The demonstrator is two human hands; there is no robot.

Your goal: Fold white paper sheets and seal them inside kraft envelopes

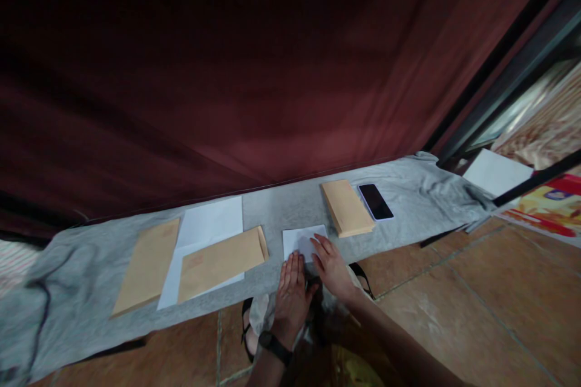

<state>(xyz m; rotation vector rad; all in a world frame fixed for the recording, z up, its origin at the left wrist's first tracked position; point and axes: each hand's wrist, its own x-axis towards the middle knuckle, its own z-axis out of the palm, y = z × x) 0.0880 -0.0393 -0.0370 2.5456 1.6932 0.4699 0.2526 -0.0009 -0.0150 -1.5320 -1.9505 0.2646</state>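
A small white sheet of paper point(295, 240), which looks folded, lies near the front edge of the grey cloth point(290, 205). My left hand point(293, 290) is laid flat on its lower left part, fingers stretched out. On its right side rest the fingers of my right hand point(333, 266), apart and slightly bent. Beyond my right hand is a stack of brown envelopes point(347, 205). Left of the paper lies a single brown envelope point(218, 263) with its flap end toward my hands, on top of a larger white sheet point(211, 221).
Another brown envelope point(147, 263) lies farther left. A dark-screened phone point(376, 201) is right of the envelope stack. Behind the cloth hangs a dark red curtain point(272, 103). At the far right are white paper point(497, 175) and a red and yellow box point(554, 202) beside a dark frame.
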